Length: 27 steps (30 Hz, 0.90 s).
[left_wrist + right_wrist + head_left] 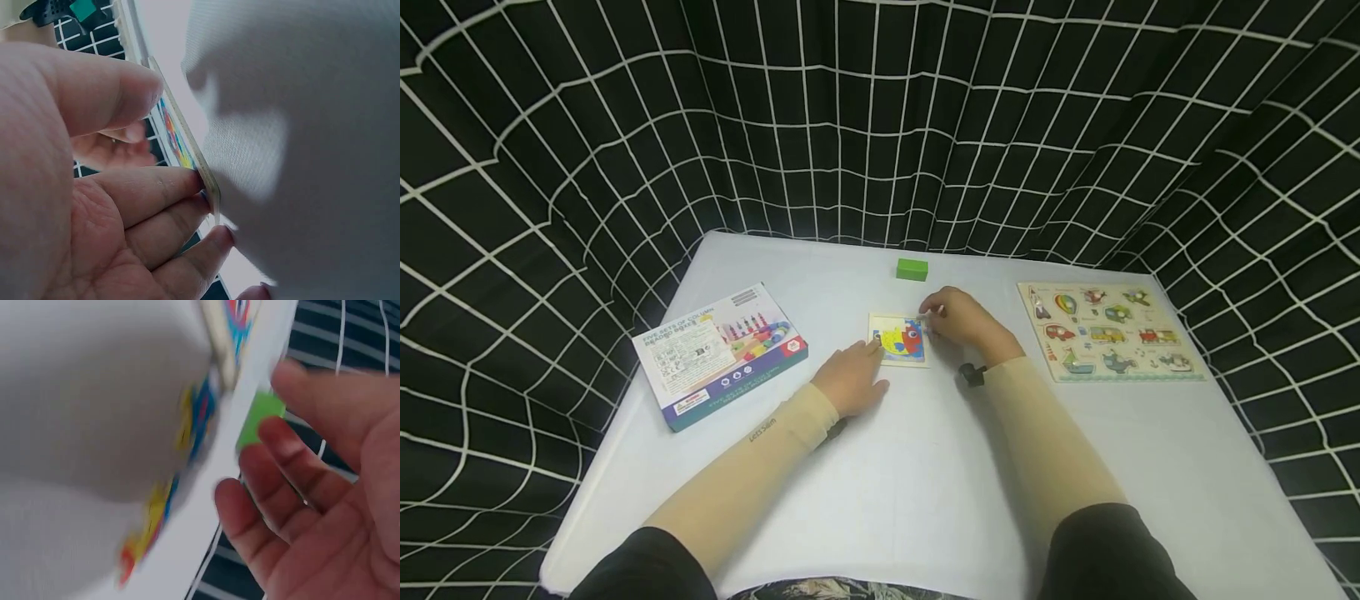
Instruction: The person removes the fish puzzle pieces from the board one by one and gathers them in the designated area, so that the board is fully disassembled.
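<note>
A small square picture puzzle (pixel 898 340) in a pale frame, red, yellow and blue, lies mid-table. My left hand (pixel 852 379) is at its left side, index finger over the edge. The left wrist view shows its fingertips touching the board's edge (pixel 209 165), the hand not curled round it. At the upper right corner is my right hand (pixel 958 317), thumb and fingertips beside the picture. In the right wrist view its fingers (pixel 247 503) are bent loosely apart from the thumb. Blurred yellow, blue and red pieces (pixel 159 509) lie on the white cloth past them.
Beyond the puzzle sits a green block (pixel 912 269). A boxed bead set (pixel 718 354) lies to the left. On the right is a larger wooden board (pixel 1108 333) with vehicle pictures. Dark gridded curtains (pixel 880 125) stand behind and beside the white table (pixel 917 492).
</note>
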Tool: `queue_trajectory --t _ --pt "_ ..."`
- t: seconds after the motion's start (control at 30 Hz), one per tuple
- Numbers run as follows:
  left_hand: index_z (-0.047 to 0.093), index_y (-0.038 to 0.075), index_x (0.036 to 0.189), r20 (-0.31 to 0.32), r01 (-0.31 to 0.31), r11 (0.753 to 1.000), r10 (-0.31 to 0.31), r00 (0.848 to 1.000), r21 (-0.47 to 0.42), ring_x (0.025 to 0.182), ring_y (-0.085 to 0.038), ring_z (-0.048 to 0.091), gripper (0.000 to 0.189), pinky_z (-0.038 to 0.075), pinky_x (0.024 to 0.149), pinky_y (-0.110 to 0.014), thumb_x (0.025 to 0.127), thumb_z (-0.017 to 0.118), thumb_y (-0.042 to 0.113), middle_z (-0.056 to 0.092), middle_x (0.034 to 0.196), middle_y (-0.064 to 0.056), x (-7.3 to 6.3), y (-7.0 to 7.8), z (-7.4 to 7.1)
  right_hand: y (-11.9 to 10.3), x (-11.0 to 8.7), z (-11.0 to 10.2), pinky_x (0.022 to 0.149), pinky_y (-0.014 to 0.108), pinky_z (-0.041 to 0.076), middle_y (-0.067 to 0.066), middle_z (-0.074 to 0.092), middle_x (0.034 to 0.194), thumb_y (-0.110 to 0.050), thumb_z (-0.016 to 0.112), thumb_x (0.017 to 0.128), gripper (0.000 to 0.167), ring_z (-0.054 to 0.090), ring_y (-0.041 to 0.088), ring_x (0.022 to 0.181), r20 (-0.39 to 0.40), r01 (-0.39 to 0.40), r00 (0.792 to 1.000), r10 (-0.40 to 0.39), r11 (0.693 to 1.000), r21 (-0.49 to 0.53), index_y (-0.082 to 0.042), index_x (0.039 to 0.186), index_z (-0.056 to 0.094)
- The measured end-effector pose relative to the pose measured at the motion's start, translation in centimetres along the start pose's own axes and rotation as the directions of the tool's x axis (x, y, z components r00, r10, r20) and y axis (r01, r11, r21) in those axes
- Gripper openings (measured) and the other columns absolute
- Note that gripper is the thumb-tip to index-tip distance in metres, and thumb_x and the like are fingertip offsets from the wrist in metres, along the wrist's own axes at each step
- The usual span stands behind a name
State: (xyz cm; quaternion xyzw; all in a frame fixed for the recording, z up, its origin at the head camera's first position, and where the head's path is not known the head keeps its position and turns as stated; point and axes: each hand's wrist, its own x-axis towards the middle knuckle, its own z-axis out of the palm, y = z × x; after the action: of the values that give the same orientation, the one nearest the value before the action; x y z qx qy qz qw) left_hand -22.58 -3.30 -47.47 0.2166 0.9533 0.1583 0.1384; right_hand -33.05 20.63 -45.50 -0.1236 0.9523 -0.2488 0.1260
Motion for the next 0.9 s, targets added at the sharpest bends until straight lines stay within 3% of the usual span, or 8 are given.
queue_trajectory --t 0.13,0.33,0.63,0.9 --pt "0.046 0.0 0.164 -0.011 -0.012 1.0 0.012 1.0 0.011 0.163 -0.038 0.038 0.066 0.036 0.131 -0.061 0.111 0.058 0.038 0.04 0.175 -0.017 0.1 -0.1 0.2 -1.7 0.2 1.5 0.115 0.049 0.055 0.014 0.07 0.127 -0.01 0.081 0.097 0.024 0.063 0.032 0.116 0.064 0.057 0.996 -0.054 0.997 -0.043 -0.008 0.121 0.082" --pt "0.046 -0.001 0.163 -0.026 -0.022 0.999 0.023 0.999 0.024 0.162 -0.038 0.039 0.066 0.038 0.13 -0.061 0.111 0.058 0.038 0.042 0.174 -0.017 -0.1 -0.2 0.1 -2.2 0.9 2.3 0.117 0.049 0.053 0.012 0.069 0.121 -0.012 0.083 0.097 0.016 0.062 0.031 0.113 0.056 0.042 0.998 -0.037 0.995 -0.089 -0.009 0.113 0.083" --pt "0.046 -0.001 0.164 -0.021 -0.011 1.0 0.011 1.0 0.011 0.162 -0.039 0.039 0.067 0.037 0.13 -0.063 0.111 0.06 0.038 0.041 0.174 -0.017 -0.2 0.1 0.1 -2.9 0.7 2.3 0.126 0.058 0.045 0.012 0.061 0.14 -0.017 0.079 0.101 0.008 0.057 0.036 0.133 0.106 0.018 0.994 0.001 0.983 -0.181 -0.016 0.108 0.077" --pt "0.046 0.0 0.164 -0.02 -0.007 1.0 0.008 1.0 0.028 0.162 -0.038 0.038 0.067 0.038 0.13 -0.062 0.111 0.06 0.04 0.041 0.174 -0.017 -0.1 0.0 0.2 -3.0 0.3 2.9 0.123 0.051 0.05 0.009 0.071 0.122 -0.003 0.077 0.099 0.011 0.065 0.033 0.123 -0.013 0.063 0.998 -0.067 0.979 -0.192 -0.013 0.104 0.079"
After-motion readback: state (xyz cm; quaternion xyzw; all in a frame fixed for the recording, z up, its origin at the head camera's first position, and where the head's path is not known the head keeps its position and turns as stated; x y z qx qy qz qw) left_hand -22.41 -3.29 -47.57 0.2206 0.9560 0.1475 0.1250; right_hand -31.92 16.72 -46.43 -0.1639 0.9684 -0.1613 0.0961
